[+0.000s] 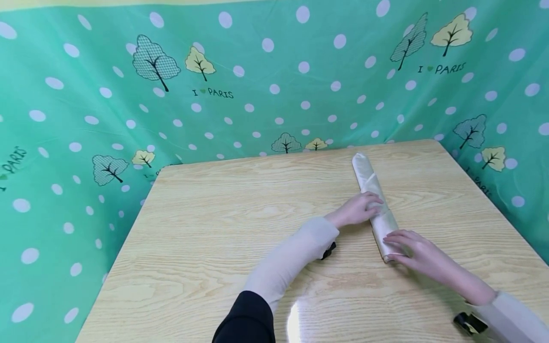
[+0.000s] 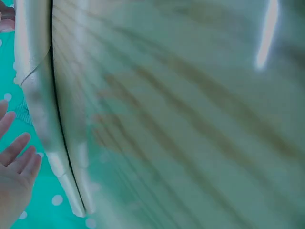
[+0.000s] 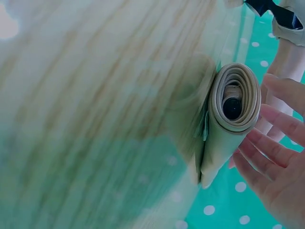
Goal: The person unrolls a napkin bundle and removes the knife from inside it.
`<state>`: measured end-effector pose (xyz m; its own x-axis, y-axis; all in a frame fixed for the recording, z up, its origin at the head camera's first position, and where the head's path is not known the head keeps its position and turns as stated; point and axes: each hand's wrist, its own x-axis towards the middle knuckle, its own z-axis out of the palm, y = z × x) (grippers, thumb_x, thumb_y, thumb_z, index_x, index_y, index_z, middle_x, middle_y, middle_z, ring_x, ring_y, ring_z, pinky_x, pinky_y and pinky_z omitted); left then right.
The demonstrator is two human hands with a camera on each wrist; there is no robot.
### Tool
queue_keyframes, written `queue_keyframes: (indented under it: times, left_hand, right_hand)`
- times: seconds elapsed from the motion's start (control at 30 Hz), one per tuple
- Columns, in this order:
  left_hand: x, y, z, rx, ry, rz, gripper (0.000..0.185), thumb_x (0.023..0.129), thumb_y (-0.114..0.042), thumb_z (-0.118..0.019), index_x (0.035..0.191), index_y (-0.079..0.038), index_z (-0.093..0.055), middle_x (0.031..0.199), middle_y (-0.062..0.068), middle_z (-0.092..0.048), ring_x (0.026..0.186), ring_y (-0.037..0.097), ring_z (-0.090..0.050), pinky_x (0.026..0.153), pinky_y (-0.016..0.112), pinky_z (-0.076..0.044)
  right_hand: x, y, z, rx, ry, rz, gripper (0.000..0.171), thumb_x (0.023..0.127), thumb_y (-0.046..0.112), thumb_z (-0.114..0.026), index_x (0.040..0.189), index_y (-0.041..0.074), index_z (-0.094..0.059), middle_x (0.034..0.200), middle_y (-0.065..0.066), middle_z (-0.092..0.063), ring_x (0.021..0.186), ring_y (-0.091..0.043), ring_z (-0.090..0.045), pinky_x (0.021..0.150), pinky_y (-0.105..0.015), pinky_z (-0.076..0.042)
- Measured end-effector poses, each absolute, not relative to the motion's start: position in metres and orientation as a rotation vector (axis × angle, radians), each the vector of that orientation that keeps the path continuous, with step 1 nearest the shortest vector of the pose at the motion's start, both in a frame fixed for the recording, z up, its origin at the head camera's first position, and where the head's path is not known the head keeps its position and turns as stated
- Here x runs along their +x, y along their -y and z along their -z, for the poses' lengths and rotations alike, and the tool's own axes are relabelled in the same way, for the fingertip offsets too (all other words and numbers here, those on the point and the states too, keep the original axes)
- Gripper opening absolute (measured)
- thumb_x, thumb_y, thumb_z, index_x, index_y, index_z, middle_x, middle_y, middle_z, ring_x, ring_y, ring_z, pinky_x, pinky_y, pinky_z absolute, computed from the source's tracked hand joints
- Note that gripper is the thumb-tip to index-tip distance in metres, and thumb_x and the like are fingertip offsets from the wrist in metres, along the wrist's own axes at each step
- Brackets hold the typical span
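A long roll of shiny cream cloth (image 1: 362,170) lies on the wooden table, running from the far edge toward me. Its near end, in the right wrist view, shows a spiral of layers (image 3: 248,98) around a black round tip (image 3: 232,109). My left hand (image 1: 358,208) rests over the middle of the roll; in the left wrist view its fingers (image 2: 19,160) are loosely spread beside the cloth. At the near end is my right hand (image 1: 418,252), its fingers (image 3: 267,143) extended along the side of the roll and lightly bent.
A pale wood-grain table (image 1: 206,228) with a glossy top spreads to the left of the roll. Green polka-dot fabric (image 1: 240,71) with printed trees hangs behind and along the sides. Black straps (image 1: 469,324) sit at both wrists.
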<state>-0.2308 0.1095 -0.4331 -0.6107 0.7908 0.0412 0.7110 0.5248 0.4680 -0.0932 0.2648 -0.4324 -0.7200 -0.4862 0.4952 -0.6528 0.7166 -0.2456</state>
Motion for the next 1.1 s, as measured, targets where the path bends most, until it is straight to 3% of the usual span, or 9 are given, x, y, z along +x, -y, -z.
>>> queue_keyframes:
  times: [0.23,0.57,1.1]
  left_hand:
    - [-0.2323,-0.1141,0.4361,1.265,-2.513,-0.657,0.035,0.092,-0.026,-0.046,0.123,-0.012,-0.051,0.135,0.007,-0.038,0.122,0.014,-0.037,0.099,0.019,-0.026]
    - [-0.2339,-0.1169,0.4354,1.276,-2.499,-0.552,0.032,0.091,-0.020,-0.048,0.122,-0.013,-0.053,0.133,0.005,-0.042,0.123,0.012,-0.035,0.100,0.017,-0.023]
    - [-0.2395,-0.1163,0.4364,1.259,-2.443,-0.505,0.030,0.090,-0.021,-0.050,0.119,-0.014,-0.054,0.130,0.003,-0.043,0.119,0.011,-0.038,0.097,0.014,-0.025]
  right_hand:
    - [-0.0928,-0.2630,0.4298,0.871,2.566,-0.590,0.042,0.053,0.017,-0.080,0.090,0.003,-0.067,0.092,-0.007,-0.061,0.083,-0.023,-0.056,0.071,-0.032,-0.044]
    - [-0.0933,-0.2643,0.4293,0.876,2.595,-0.615,0.040,0.054,0.017,-0.080,0.089,0.004,-0.067,0.094,-0.006,-0.059,0.084,-0.021,-0.054,0.072,-0.026,-0.043]
    - [-0.0961,-0.2625,0.4299,0.853,2.649,-0.626,0.035,0.056,0.017,-0.079,0.087,0.005,-0.067,0.095,-0.007,-0.056,0.085,-0.023,-0.052,0.071,-0.035,-0.044]
